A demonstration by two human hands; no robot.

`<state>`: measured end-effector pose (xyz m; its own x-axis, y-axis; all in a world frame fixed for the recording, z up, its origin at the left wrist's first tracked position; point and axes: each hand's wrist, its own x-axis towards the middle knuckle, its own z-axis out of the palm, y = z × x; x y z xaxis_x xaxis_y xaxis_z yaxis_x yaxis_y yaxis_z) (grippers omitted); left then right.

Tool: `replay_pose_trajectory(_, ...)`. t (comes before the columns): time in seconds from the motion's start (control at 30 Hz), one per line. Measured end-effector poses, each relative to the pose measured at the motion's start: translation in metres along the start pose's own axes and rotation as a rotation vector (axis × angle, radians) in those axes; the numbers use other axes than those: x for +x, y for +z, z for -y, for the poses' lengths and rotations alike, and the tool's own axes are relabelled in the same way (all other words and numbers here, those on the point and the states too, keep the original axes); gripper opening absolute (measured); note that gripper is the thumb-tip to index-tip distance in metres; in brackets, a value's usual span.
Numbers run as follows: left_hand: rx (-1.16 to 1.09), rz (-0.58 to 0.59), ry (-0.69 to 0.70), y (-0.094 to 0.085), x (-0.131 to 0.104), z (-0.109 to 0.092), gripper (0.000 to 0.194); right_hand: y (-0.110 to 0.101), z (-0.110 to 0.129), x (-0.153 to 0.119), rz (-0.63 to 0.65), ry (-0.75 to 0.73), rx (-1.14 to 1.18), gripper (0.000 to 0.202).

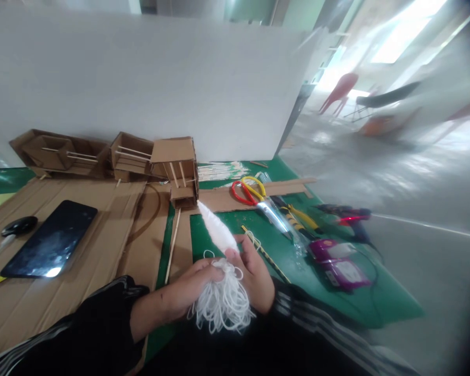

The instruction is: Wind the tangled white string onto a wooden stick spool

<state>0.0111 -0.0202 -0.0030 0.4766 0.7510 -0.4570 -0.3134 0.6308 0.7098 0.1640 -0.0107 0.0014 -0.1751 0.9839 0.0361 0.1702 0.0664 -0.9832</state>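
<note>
Low in front of me, my left hand (190, 284) is closed on a loose, looped bundle of white string (223, 308) that hangs below the fingers. My right hand (260, 282) grips the lower end of a white, spindle-shaped piece (216, 224), which looks like wound thread and narrows to a point. Its tip reaches up toward a small cardboard structure (174, 151) with thin sticks in it. The string bundle also lies against my right palm. Beyond the right fingers is a yellow-and-black striped stick (270, 258) with pale string near its top.
A phone (53, 240) and a black mouse-like object (19, 225) lie on cardboard at left. Scissors (272, 214), yellow-handled pliers (303, 216), a purple packet (339, 263) and a red-lit tool (350, 216) sit at right. A white panel (149, 83) stands behind more cardboard boxes (68, 154).
</note>
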Motion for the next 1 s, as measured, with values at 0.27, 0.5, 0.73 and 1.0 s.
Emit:
replay_pose_trajectory(0.27, -0.069, -0.006, -0.029, 0.005, -0.002, -0.009, 0.032, -0.003, -0.003, 0.001, -0.004, 0.012, 0.036, 0.033)
replay_pose_trajectory(0.5, -0.066, 0.027, 0.011, 0.012, -0.002, -0.014, 0.042, -0.008, 0.002, 0.003, 0.01, 0.054, 0.18, 0.036)
replay_pose_trajectory(0.73, -0.018, 0.047, 0.038, 0.013, -0.004, -0.012, 0.048, -0.01, 0.001, 0.007, 0.03, 0.065, 0.272, 0.037)
replay_pose_trajectory(1.0, -0.021, 0.125, 0.056, 0.006, -0.003, -0.009, 0.042, -0.014, -0.003, 0.012, 0.058, 0.133, 0.406, 0.046)
